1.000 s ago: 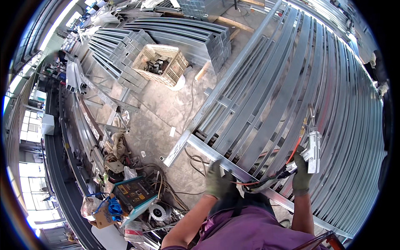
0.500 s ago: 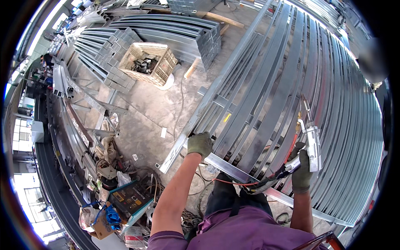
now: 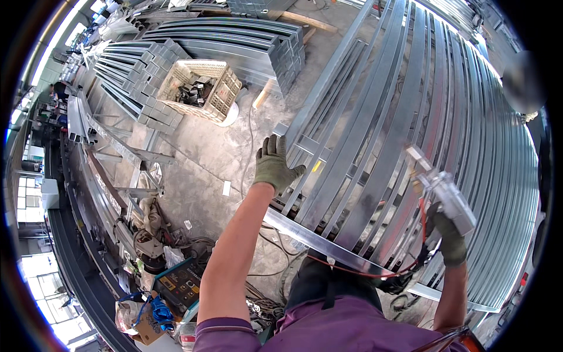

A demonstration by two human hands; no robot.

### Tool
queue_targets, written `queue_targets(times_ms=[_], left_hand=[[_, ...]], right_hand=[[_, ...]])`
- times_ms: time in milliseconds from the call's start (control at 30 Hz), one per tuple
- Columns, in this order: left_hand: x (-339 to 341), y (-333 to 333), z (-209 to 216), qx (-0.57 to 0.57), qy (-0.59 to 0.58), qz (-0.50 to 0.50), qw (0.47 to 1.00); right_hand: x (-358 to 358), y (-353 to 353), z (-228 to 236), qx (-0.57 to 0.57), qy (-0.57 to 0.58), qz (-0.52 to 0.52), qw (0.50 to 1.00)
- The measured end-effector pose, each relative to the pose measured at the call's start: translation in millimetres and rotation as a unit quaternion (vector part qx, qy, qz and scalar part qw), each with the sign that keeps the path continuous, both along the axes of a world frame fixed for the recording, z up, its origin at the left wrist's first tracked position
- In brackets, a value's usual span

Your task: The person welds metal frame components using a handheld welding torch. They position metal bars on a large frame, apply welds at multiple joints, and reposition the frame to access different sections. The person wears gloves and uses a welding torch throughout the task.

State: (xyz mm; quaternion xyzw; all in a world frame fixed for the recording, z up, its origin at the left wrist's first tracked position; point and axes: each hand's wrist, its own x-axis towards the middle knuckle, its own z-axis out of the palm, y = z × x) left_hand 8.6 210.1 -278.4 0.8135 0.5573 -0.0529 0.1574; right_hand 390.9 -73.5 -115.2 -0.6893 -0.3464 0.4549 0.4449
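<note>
A: Where is your left hand (image 3: 274, 164) right now?

B: Your left hand, in a green work glove, lies flat with its fingers spread on the end of a galvanised steel frame (image 3: 375, 141) made of long channels laid side by side. The grip is apart there; the palm presses on the metal rather than closing round anything.

A: And the right hand (image 3: 450, 237)?

B: It is gloved too, and its grip is clamped on a handheld tool (image 3: 444, 190) with a pale grey metallic body, held up above the frame's right part. A red cable (image 3: 375, 273) hangs from the tool and loops down across the cross rail (image 3: 319, 240) nearest your body.

A: So where does the frame sit?

B: It spreads from just in front of you out to the upper right, lying low over the concrete floor (image 3: 205, 152). The cross rail runs along its near edge, touching the ends of the long channels.

A: What else is about you?

B: Up left on the floor stands a pale plastic crate (image 3: 220, 97) with dark metal parts in it, beside stacks of steel channel (image 3: 146, 70). Down left, near your left elbow, sits a dark box-shaped machine (image 3: 179, 284) among tangled cables.
</note>
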Motion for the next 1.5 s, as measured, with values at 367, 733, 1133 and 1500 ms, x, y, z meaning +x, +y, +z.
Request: queue_targets(times_ms=[367, 733, 1133, 1500], left_hand=[[22.6, 15.7, -31.6, -0.145, 0.02, 0.071, 0.987], [25.4, 22.7, -25.5, -0.174, 0.042, 0.087, 0.98], [25.9, 23.1, -27.1, -0.167, 0.032, 0.082, 0.982], [29.2, 24.1, -15.2, -0.188, 0.043, 0.089, 0.977]], right_hand=[[-66.8, 56.7, -89.3, -0.191, 0.157, 0.31, 0.918], [-111.7, 96.6, -139.9, -0.163, 0.219, 0.367, 0.889], [-125.5, 94.1, -159.6, -0.186, 0.241, 0.377, 0.875], [-129.6, 96.6, -183.2, -0.161, 0.264, 0.375, 0.874]])
